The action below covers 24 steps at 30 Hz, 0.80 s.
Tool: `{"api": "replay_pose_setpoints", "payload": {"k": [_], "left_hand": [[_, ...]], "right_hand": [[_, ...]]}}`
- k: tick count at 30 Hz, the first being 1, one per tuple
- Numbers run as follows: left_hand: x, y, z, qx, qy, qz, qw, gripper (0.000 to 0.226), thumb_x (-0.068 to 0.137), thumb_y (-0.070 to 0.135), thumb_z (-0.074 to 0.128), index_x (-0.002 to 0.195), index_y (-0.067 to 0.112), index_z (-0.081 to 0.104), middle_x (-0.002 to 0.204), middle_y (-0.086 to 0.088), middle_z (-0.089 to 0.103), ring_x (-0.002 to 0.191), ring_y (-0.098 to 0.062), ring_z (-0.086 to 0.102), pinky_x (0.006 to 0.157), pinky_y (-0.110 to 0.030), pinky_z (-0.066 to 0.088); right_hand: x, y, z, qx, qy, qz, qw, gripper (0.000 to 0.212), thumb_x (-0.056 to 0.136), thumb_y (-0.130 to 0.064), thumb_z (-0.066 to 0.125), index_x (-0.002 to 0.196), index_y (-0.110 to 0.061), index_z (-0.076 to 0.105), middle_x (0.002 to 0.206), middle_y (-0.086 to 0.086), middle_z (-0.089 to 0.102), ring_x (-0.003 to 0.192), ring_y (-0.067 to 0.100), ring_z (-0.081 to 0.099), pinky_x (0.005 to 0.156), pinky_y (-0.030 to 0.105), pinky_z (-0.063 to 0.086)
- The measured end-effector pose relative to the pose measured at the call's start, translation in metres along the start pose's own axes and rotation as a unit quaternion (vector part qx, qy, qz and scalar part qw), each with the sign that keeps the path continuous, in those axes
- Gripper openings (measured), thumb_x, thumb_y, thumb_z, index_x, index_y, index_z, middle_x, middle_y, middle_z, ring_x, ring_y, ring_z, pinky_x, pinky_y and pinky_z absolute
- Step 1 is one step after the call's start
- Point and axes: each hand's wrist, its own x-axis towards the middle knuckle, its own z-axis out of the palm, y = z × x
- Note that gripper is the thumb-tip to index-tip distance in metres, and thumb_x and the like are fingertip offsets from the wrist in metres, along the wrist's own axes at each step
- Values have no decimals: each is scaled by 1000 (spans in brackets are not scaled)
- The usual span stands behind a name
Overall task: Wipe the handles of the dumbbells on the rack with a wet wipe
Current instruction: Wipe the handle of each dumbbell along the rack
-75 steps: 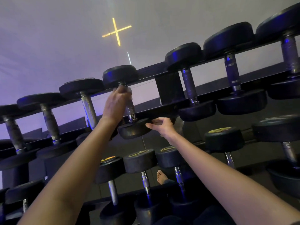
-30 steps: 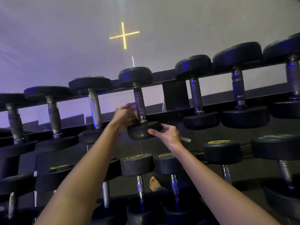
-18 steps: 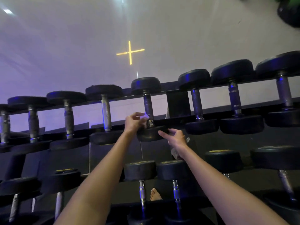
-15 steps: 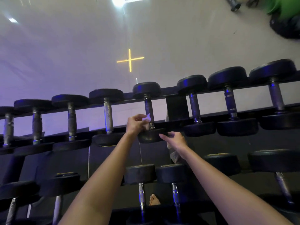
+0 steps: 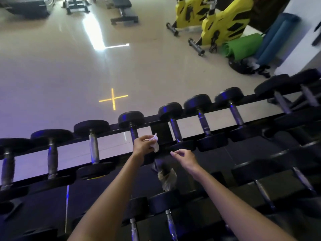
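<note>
- Midway along the top tier of the rack (image 5: 151, 117), the left hand (image 5: 143, 146) holds a crumpled wet wipe (image 5: 155, 143), its fingers curled round it. It sits just in front of the lower end of a dumbbell handle (image 5: 134, 133).
- Near the rack's front rail, the right hand (image 5: 184, 158) hovers just below the near head of the neighbouring dumbbell (image 5: 182, 145). Its fingers are loosely curled, thumb close to forefinger, and hold nothing that shows.
- The step looks like a move between handles. To do it well, wrap the wipe right round the bar rather than dabbing one face.
- Run it the full length from head to head, twisting a little so the knurling gets cleaned.
- Steady the near head with the free hand so the dumbbell does not roll on its rails.
- Turn the wipe to a fresh face if it looks grey.
- Whether the wipe touches the metal cannot be told, since the left hand covers the handle's lower end.
- Below the hands, between tiers, a pale crumpled thing (image 5: 166, 178) shows, perhaps a bag or wrapper.
- Towards the rack's right end the dumbbells blur, and the lower tiers are dark and cut off.
</note>
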Motion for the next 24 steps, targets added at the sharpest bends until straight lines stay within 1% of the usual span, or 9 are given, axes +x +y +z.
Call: {"api": "replay_pose_setpoints", "payload": {"k": [2,4,7,10,14,18,20,22,24], "left_hand": [[0,-2,12,0,-6,-3,1000,10,85,2,64,83,12,65,77,-7,62,68,-17,58,51,-19,51],[-3,-6,26,2,-16,-12,1000,8,85,1,62,88,9,64,78,-8,61,67,-16,58,52,-18,52],[-9,-15,45,-16,-23,-36,999,9,86,-2,60,92,5,64,73,-10,60,55,-13,62,46,-18,50],[-11,-24,59,-24,-19,-46,998,10,86,-2,60,94,1,65,76,-13,59,57,-16,58,44,-17,46],[-12,-24,83,-39,25,-33,998,15,85,-2,61,100,1,63,78,-11,61,64,-17,60,49,-20,52],[-5,-24,110,-36,93,-3,995,14,86,-2,61,99,0,63,77,-9,62,68,-19,59,50,-20,53],[7,-27,119,-12,136,11,991,15,85,-2,62,99,-1,64,77,-9,63,69,-18,59,51,-19,51],[15,-29,126,30,165,25,986,11,83,-1,65,92,5,67,76,-8,65,70,-17,57,54,-20,47],[20,-30,130,107,175,47,978,12,81,3,70,90,10,70,81,-9,68,72,-16,59,58,-21,46]], "right_hand": [[-6,7,-11,2,10,-6,1000,27,89,-27,63,98,-3,69,94,7,68,87,11,56,68,19,40],[-7,15,-23,-2,21,-7,1000,27,89,-29,63,97,-4,69,91,6,67,86,12,57,72,22,41],[-2,22,-40,-21,23,-20,999,27,89,-30,62,95,-5,69,86,4,66,84,13,59,73,25,43],[9,27,-58,-79,17,-60,995,27,90,-32,61,99,-7,68,93,6,69,91,18,63,77,27,47],[32,33,-82,-222,-3,-140,965,33,91,-37,58,113,-13,63,113,5,65,104,22,61,84,31,49],[62,36,-98,-287,-23,-192,938,36,93,-36,55,121,-15,57,120,4,59,109,24,58,84,34,46],[76,43,-103,-308,-38,-203,929,36,93,-35,54,123,-15,55,122,4,57,110,26,57,83,34,45],[86,51,-107,-319,-62,-209,922,35,94,-33,54,124,-14,54,121,5,56,111,27,57,83,34,44],[93,59,-106,-319,-83,-216,919,34,94,-31,54,124,-15,53,120,5,56,110,26,57,83,35,45]]}}
